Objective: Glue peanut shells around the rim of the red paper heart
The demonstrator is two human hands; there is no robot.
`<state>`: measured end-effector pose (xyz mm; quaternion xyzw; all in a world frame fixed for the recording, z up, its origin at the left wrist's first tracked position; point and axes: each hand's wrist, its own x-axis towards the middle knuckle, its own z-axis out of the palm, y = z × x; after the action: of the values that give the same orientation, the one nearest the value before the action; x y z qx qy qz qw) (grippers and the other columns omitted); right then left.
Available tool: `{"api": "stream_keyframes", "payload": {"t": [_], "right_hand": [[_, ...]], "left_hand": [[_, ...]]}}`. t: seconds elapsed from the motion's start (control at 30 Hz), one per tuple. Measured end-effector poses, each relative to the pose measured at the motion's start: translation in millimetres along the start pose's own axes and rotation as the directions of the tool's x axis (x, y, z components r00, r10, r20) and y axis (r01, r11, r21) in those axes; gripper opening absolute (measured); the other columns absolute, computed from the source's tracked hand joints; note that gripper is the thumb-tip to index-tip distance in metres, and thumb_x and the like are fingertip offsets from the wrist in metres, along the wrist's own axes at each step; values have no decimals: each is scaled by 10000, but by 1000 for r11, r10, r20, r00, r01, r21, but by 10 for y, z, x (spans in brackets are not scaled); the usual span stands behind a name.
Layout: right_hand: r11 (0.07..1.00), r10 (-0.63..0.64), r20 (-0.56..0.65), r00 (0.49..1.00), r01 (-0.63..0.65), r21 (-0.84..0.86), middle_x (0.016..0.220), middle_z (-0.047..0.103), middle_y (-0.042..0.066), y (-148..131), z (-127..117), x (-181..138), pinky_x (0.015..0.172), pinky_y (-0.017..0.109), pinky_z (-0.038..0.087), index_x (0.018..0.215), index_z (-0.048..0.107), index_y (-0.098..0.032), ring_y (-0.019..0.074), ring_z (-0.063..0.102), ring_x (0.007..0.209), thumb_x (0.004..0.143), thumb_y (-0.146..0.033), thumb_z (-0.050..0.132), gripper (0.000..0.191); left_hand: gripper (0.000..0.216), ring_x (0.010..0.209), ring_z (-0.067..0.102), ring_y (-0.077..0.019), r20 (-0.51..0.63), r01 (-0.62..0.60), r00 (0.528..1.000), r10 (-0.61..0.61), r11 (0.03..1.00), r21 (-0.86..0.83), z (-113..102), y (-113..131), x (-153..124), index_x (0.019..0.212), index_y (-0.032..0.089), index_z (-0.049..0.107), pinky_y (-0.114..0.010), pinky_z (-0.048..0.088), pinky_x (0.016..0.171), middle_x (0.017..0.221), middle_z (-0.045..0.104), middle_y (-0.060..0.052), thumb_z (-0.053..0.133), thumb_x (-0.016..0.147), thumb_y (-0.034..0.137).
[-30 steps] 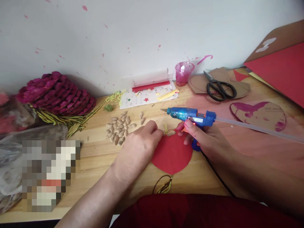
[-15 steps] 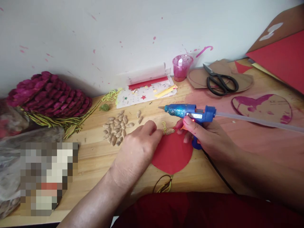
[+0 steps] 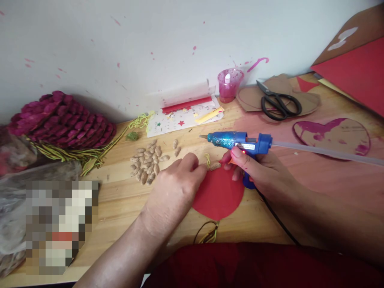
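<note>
My right hand [image 3: 253,168] is closed around a blue hot glue gun [image 3: 237,142], its nozzle pointing left and a long glue stick trailing from the back. Some of its fingertips reach the upper edge of a red paper cutout [image 3: 219,196] lying on the table. At the cutout's upper left edge, my left hand [image 3: 180,180] has its fingers pressed together; whatever they pinch is hidden beneath them. A peanut [image 3: 215,165] rests on the top edge of the cutout between both hands, beside a loop of yellow-green yarn [image 3: 207,159].
Loose peanuts [image 3: 147,160] lie left of my hands. A stack of magenta peanut-covered pieces [image 3: 63,120] stands farther left. Behind are a sheet with star stickers [image 3: 183,120] and a pink-stained cup [image 3: 229,84]. Black-handled scissors [image 3: 280,106] and a cardboard heart [image 3: 333,138] are at right.
</note>
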<state>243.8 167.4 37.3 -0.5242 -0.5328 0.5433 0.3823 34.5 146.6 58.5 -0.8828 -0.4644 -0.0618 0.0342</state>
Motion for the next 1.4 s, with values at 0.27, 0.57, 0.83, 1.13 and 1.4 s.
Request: {"api": "stream_keyframes", "payload": {"t": [0.27,0.57,0.83,1.13,1.4], "right_hand": [[1000,14,6,1000,-14,-13,756,688,28,-12,-9,-19,561,283,447,815,655,-201,142,611,601,920,-636,560,457],[1000,15,25,1000,-16,17,784,685,27,-3,-28,-14,558,275,449,851,670,-192,132,597,602,919,-642,559,468],[1000,21,31,999,-21,-3,778,669,22,-30,-19,-30,554,267,431,849,655,-194,128,588,626,937,-616,552,443],[1000,4,28,1000,-4,1,743,660,15,-43,-10,-15,542,259,425,856,672,-195,123,570,615,938,-604,560,431],[1000,2,20,1000,-2,25,735,657,25,-38,23,-19,532,264,463,817,666,-218,144,572,627,904,-619,593,417]], "left_hand": [[249,789,647,-154,-11,80,996,-84,973,-217,-3,-42,-19,1088,187,657,-271,538,680,981,654,-50,507,947,47],[154,815,675,-128,-95,144,975,-199,903,-404,50,-153,11,987,209,727,-245,534,731,956,686,-14,623,924,114],[152,765,647,-123,-135,113,978,-161,945,-308,127,-74,0,948,229,750,-238,509,678,911,685,-13,610,950,170],[215,780,649,-116,-151,96,979,-138,962,-254,140,-50,-6,951,236,733,-216,507,671,953,695,-12,543,968,137],[240,797,650,-122,-164,88,977,-136,960,-266,175,-49,0,946,216,744,-221,501,675,942,703,-24,531,967,108]]}}
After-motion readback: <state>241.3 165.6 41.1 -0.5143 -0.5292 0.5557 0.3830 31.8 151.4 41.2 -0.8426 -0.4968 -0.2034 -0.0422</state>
